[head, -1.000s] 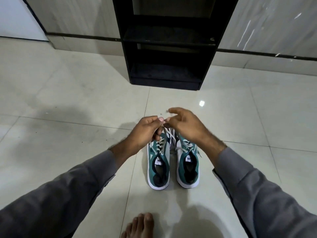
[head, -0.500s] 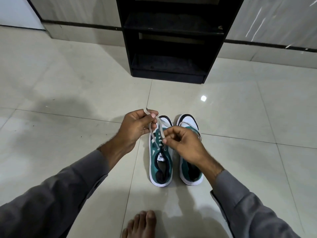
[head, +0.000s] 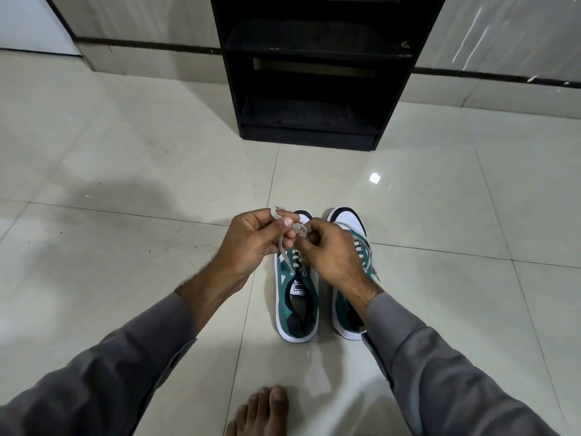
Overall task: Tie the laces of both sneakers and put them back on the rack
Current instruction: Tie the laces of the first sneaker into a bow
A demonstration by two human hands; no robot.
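Two teal and white sneakers stand side by side on the floor, toes pointing away from me: the left sneaker (head: 297, 305) and the right sneaker (head: 345, 221). My left hand (head: 254, 240) pinches a looped white lace (head: 280, 243) of the left sneaker. My right hand (head: 330, 250) grips the other lace end right beside it, above the left sneaker's tongue. The right sneaker's laces (head: 366, 256) hang loose, partly hidden by my right wrist.
A black open shoe rack (head: 314, 89) stands against the wall straight ahead, its lower shelves showing nothing on them. Glossy pale floor tiles (head: 125, 184) spread all around. My bare foot (head: 264, 410) rests at the bottom edge.
Both hands came back toward me and lower over the left sneaker, drawing its lace ends together into a loop. The camera tilted down slightly.
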